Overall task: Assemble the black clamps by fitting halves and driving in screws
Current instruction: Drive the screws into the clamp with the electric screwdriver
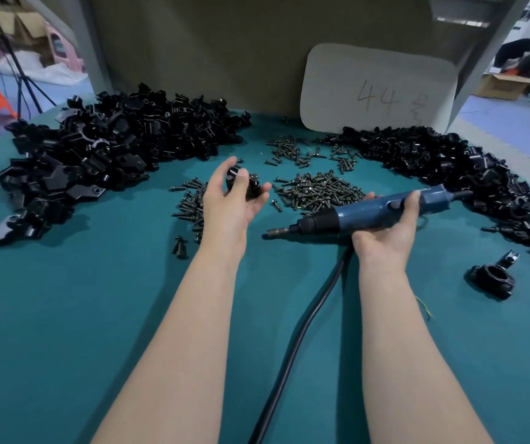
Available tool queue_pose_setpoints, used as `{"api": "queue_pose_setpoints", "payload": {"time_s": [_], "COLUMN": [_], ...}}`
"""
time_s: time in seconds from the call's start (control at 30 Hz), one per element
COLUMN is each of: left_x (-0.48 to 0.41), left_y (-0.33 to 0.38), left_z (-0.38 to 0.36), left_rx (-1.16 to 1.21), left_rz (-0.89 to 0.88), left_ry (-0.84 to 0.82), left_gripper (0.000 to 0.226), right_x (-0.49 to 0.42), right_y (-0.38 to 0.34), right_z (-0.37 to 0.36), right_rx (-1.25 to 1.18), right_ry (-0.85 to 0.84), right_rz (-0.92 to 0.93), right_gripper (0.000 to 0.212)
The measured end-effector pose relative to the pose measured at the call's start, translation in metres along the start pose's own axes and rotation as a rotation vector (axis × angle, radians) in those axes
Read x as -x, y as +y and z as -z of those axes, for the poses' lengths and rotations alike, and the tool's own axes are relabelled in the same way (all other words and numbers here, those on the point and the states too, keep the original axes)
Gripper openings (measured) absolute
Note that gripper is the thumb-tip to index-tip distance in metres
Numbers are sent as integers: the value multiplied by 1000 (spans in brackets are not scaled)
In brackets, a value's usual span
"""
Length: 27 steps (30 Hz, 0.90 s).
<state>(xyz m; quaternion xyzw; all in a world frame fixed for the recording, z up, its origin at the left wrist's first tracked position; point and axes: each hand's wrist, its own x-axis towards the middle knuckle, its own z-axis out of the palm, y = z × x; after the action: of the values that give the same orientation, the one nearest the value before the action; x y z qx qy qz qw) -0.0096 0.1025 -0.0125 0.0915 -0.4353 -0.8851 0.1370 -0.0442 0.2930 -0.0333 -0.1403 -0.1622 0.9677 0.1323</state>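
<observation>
My left hand (pixel 236 200) holds a black clamp (pixel 251 187) between thumb and fingers, raised over the teal table (pixel 97 315). My right hand (pixel 388 225) grips a blue electric screwdriver (pixel 376 211), its bit pointing left toward the clamp and about a hand's width short of it. A heap of dark screws (pixel 318 190) lies between and behind the two hands. A large pile of black clamp halves (pixel 103 149) fills the left of the table, and another black pile (pixel 443 168) curves along the right.
The screwdriver's black cable (pixel 299 341) runs down between my forearms to the near edge. One assembled clamp (pixel 491 277) lies alone at the right. A white card marked 44 (pixel 376 91) leans at the back. More loose screws (pixel 193 203) lie left of my left hand.
</observation>
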Motion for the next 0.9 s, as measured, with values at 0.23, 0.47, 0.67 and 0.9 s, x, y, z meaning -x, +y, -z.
{"api": "queue_pose_setpoints", "payload": {"time_s": [0.23,0.47,0.67,0.9], "left_x": [-2,1,-4,-3], "left_y": [-1,-10,-10,-13], "left_z": [2,-1,2,2], "left_rx": [28,-465,-390,-715], "left_rz": [185,-148,-10,-71], "left_ry": [-31,11,15,61], "left_gripper": [30,43,50,64], "right_x": [3,1,2,10], "right_y": [-2,-3,-6,-4], "right_z": [-2,-3,-4,-12], "right_rx": [6,-18,-138,-110], "right_ry": [-4,79,59,13], "right_rz": [-2,64,71,53], "right_gripper": [37,47,40,35]}}
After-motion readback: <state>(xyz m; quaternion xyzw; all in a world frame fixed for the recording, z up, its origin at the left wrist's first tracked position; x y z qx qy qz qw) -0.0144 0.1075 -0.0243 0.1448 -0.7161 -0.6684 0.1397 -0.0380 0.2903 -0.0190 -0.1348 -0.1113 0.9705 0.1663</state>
